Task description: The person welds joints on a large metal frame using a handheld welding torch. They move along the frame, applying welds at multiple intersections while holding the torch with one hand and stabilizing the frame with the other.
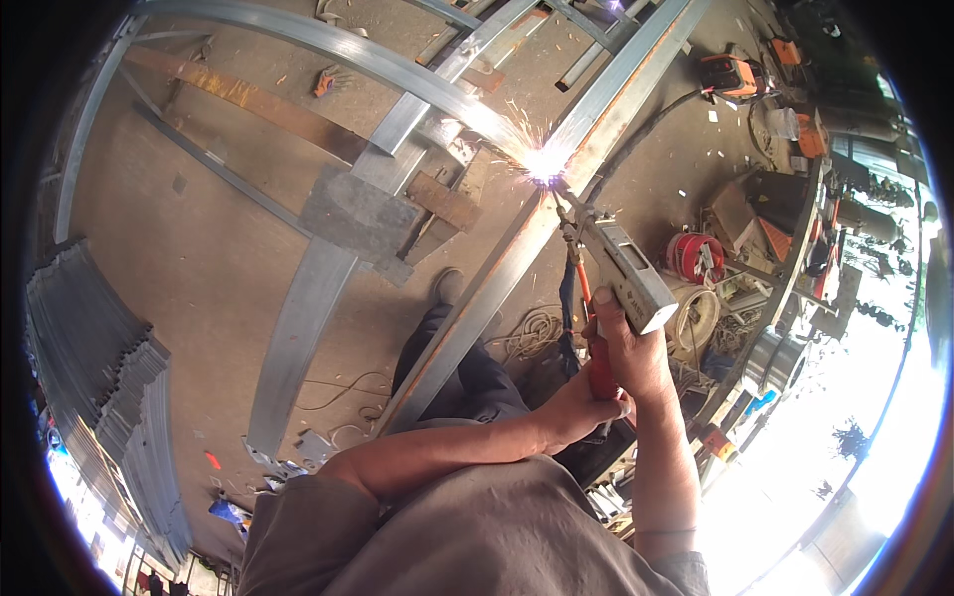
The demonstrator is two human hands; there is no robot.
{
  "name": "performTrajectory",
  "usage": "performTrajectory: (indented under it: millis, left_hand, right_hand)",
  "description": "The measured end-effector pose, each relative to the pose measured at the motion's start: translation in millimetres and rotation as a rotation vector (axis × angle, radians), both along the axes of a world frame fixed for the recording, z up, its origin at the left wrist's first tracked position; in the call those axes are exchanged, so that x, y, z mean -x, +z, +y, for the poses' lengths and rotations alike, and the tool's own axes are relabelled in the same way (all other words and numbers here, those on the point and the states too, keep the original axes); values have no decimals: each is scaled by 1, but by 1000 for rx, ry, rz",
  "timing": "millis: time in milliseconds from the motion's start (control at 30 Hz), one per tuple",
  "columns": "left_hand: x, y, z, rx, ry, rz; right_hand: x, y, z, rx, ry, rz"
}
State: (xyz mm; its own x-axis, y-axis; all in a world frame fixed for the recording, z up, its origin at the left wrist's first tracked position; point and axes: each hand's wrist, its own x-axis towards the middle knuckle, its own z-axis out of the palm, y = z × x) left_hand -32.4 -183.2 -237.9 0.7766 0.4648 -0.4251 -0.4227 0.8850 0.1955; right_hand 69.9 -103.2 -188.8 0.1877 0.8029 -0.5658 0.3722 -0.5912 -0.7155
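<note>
Both of my hands are closed around a red-handled welding torch (602, 370). My left hand (579, 412) wraps the lower end of its handle, while my right hand (630, 348) grips higher up. A light grey slotted metal bar (628, 270) lies above the right hand along the torch; whether it is fixed to the torch I cannot tell. An orange rod and a thin metal tip run forward to a bright white glare (546, 167) with sparks. The glare sits on a long rectangular steel tube (487, 288), where a curved steel tube meets it, and hides the joint.
More steel tubes (301, 348) form a frame around me, with a dark flat plate (360, 214) across one. Stacked grey sheets (104, 387) stand left. To the right are a red bucket (693, 256), a cluttered bench and an orange machine (730, 76). Cables lie on the floor.
</note>
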Motion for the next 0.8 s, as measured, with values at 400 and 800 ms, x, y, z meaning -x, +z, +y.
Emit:
performTrajectory:
  millis: [400,800]
  left_hand:
    - [0,0,-8,-14,53,10]
    - [-1,3,-12,-9,46,-5]
  right_hand:
    - [-1,-2,-7,-16,21,-27]
    - [-2,0,-13,8,29,-38]
